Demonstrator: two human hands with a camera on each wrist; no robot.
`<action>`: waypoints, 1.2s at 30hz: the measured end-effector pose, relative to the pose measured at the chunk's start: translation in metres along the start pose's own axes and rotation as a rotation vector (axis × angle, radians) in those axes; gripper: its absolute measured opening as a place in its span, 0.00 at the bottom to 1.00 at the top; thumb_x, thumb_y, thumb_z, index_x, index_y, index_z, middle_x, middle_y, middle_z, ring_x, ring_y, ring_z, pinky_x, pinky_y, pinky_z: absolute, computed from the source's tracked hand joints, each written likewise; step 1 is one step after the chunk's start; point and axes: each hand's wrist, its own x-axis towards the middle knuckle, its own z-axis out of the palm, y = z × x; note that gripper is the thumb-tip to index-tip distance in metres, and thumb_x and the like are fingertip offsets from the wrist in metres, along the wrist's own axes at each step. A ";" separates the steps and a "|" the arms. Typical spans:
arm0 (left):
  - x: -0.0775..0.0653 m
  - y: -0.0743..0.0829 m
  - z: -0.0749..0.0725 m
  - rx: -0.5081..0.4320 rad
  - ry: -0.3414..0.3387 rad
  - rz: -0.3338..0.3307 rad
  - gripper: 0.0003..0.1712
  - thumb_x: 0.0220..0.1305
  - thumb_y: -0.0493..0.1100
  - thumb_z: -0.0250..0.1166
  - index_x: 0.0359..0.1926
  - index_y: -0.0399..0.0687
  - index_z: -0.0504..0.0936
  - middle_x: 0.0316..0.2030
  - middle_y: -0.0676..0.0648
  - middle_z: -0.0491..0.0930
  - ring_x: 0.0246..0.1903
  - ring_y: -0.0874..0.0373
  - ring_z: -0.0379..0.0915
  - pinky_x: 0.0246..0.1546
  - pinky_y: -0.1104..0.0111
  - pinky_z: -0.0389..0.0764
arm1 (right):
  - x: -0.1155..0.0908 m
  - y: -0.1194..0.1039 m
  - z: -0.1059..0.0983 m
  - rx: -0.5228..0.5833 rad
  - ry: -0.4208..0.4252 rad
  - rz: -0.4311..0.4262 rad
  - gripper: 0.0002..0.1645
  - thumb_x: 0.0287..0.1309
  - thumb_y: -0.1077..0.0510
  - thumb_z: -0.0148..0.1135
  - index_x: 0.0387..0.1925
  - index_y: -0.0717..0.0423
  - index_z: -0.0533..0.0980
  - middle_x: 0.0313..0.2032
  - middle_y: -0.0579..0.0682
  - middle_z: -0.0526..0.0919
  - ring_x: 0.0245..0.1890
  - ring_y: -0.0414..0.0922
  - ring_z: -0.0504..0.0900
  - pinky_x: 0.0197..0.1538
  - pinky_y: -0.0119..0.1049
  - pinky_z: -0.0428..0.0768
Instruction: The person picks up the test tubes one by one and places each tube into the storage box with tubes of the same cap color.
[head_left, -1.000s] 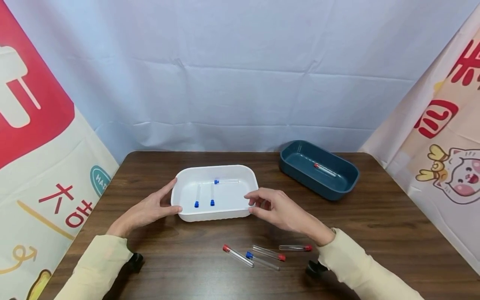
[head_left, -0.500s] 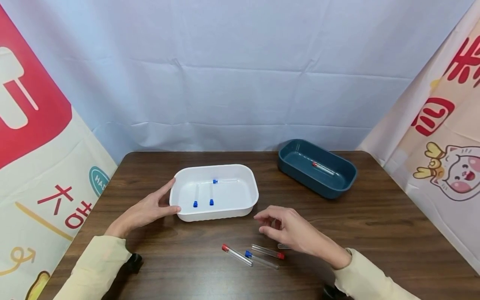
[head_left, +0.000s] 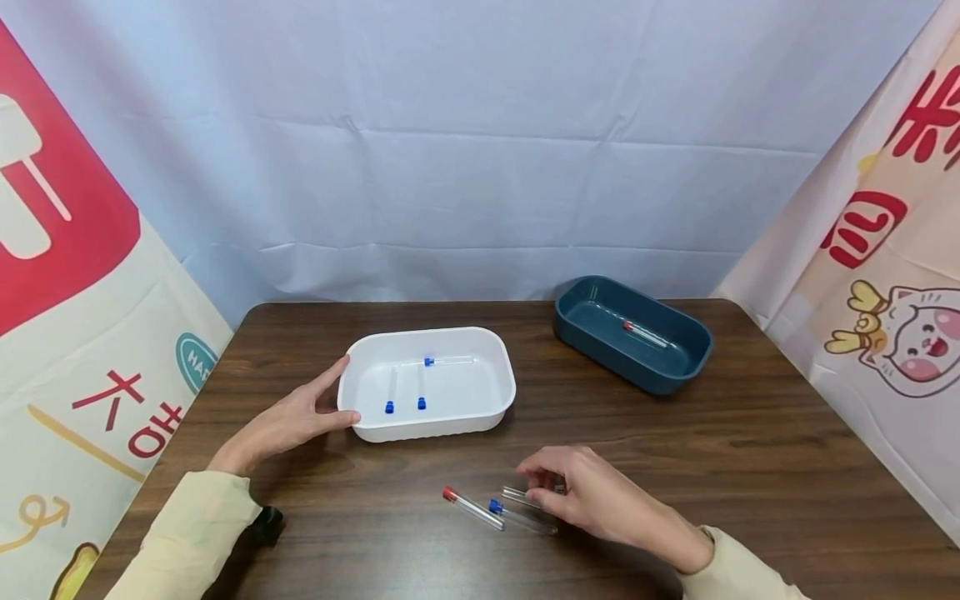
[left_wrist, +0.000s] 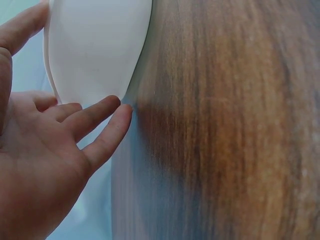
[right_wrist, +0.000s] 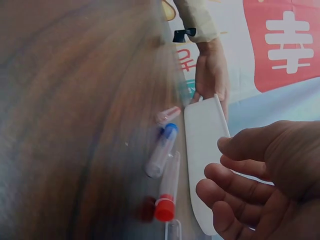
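My left hand (head_left: 288, 421) touches the left end of a white plastic tray (head_left: 431, 429), thumb at the near corner, other fingers mostly straight along its outer wall. Inside lie three blue-capped test tubes (head_left: 450, 361). Over the loose test tubes on the table, my right hand (head_left: 600, 496) has loosely bent fingers and grips nothing. To its left are a red-capped test tube (head_left: 474, 509) and a blue-capped one (head_left: 525, 522). Another red-capped tube (right_wrist: 167, 190) lies partly under the hand in the head view; the right wrist view shows its cap and a further clear tube's end (right_wrist: 173, 231).
A dark teal tray (head_left: 600, 346) stands at the back right with one red-capped test tube (head_left: 647, 335) in it. The wooden table (head_left: 360, 533) ends at a pale cloth backdrop (head_left: 465, 192). Printed cloths hang at both sides.
My right hand has let go of the white tray's right end and moved nearer and rightward, over the loose tubes, partly covering them. My left hand has stayed at the tray.
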 end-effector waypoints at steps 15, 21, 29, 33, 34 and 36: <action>0.000 0.000 0.000 0.013 0.004 -0.003 0.57 0.69 0.58 0.69 0.84 0.54 0.42 0.81 0.39 0.44 0.76 0.36 0.50 0.68 0.37 0.62 | -0.007 -0.006 0.017 -0.099 -0.006 0.018 0.11 0.65 0.58 0.71 0.49 0.51 0.85 0.29 0.31 0.76 0.29 0.30 0.74 0.32 0.28 0.76; 0.000 0.000 -0.001 0.033 0.003 0.001 0.57 0.68 0.60 0.68 0.84 0.53 0.42 0.81 0.40 0.44 0.77 0.36 0.45 0.69 0.36 0.57 | -0.010 -0.005 0.021 -0.148 0.030 -0.010 0.09 0.63 0.59 0.73 0.45 0.49 0.86 0.28 0.30 0.74 0.28 0.30 0.74 0.32 0.28 0.75; -0.001 0.001 0.000 0.043 0.002 0.006 0.57 0.69 0.60 0.68 0.84 0.54 0.42 0.81 0.40 0.44 0.78 0.36 0.43 0.70 0.35 0.55 | -0.012 -0.002 0.025 -0.213 0.053 -0.037 0.08 0.62 0.58 0.74 0.43 0.47 0.87 0.29 0.30 0.74 0.28 0.29 0.72 0.32 0.28 0.74; -0.001 0.001 0.000 0.043 0.003 0.007 0.58 0.68 0.62 0.68 0.84 0.54 0.43 0.81 0.40 0.44 0.78 0.36 0.43 0.70 0.35 0.55 | -0.013 -0.002 0.026 -0.241 0.048 -0.049 0.08 0.62 0.58 0.74 0.43 0.47 0.87 0.29 0.29 0.74 0.28 0.29 0.72 0.33 0.28 0.74; -0.001 0.000 -0.001 0.043 0.002 0.007 0.58 0.68 0.63 0.68 0.84 0.54 0.43 0.82 0.40 0.44 0.78 0.36 0.43 0.70 0.35 0.55 | -0.014 -0.002 0.026 -0.245 0.046 -0.049 0.08 0.62 0.58 0.74 0.43 0.47 0.87 0.29 0.29 0.75 0.29 0.29 0.72 0.33 0.29 0.75; -0.001 0.000 -0.001 0.047 0.003 0.006 0.58 0.68 0.63 0.68 0.84 0.54 0.43 0.82 0.40 0.44 0.78 0.36 0.43 0.70 0.35 0.54 | -0.014 -0.003 0.026 -0.251 0.042 -0.047 0.07 0.62 0.58 0.74 0.43 0.47 0.87 0.30 0.29 0.76 0.29 0.29 0.72 0.33 0.29 0.75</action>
